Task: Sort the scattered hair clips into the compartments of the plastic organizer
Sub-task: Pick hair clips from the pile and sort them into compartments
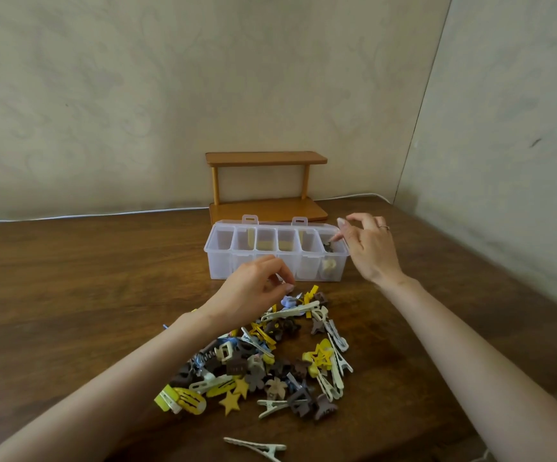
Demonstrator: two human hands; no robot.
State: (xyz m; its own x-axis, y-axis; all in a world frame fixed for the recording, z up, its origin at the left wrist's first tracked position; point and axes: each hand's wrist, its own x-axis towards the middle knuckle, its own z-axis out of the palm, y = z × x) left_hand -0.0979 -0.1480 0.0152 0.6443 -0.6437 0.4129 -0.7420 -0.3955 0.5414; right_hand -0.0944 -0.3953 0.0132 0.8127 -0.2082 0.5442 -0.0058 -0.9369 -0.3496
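A clear plastic organizer (237,253) with a row of several compartments stands on the brown table, lid open toward the back. Its rightmost compartment holds a dark clip (328,246) and a cream clip (329,265). My right hand (368,251) hovers over that compartment, fingers spread, index fingertip just beside the dark clip. A heap of hair clips (270,365) in yellow, brown, cream and blue lies in front of the organizer. My left hand (253,290) rests at the heap's far end, fingers curled down over a lilac clip (288,300); whether it grips anything is hidden.
A small two-tier wooden shelf (267,181) stands behind the organizer against the wall. A white cable (87,216) runs along the table's back edge. One cream clip (257,448) lies alone near the front. A wall closes off the right side.
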